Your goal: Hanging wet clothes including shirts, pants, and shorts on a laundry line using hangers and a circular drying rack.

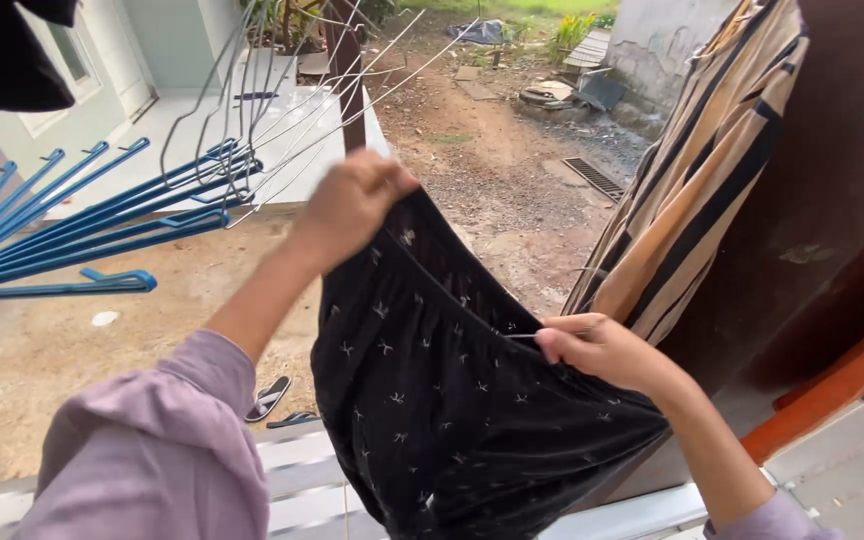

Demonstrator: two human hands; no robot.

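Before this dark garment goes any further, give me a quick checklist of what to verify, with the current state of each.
1. Left hand grips the black patterned garment at its top edge: ok.
2. Right hand pinches the same edge further along: ok.
3. Edge stretched open between both hands: ok, it runs taut.
4. Garment clear of the striped cloth hanging to the right: cannot tell, they overlap in view.
5. Blue hangers and wire hangers within reach of the left hand: ok, close beside it.
6. Lower hem off the white railing: cannot tell, the hem is out of frame.
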